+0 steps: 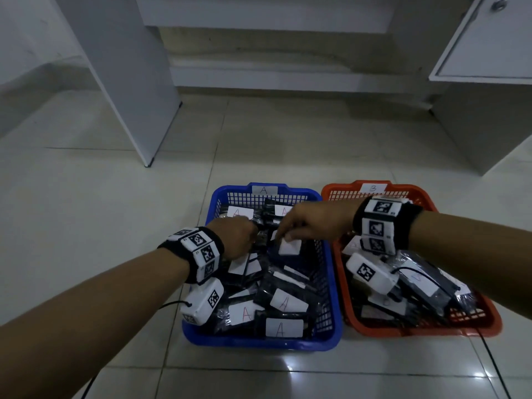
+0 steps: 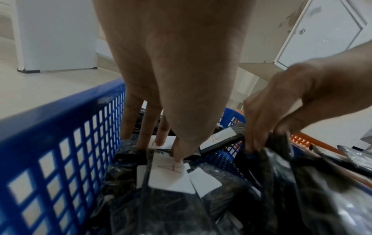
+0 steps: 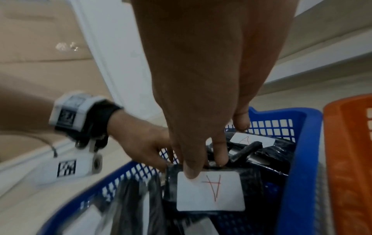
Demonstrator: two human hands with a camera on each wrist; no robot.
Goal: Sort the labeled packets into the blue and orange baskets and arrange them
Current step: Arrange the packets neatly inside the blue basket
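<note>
Black packet (image 3: 211, 190) pinched by right hand (image 1: 312, 223) over blue basket (image 1: 334, 298); left hand (image 1: 234, 240) pressed, fingers straight, on packets inside.

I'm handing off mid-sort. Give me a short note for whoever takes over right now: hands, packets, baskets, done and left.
Right hand: pinches an A-labeled packet by its top edge, over the blue basket.
Left hand: fingers extended down onto the packets in the blue basket; no grip.
Blue basket, tagged A: holds many A packets, loosely piled.
Orange basket, tagged B: holds packets; labels mostly hidden.
No packets lie on the floor.
Left: set the held packet down and tidy both piles.
</note>
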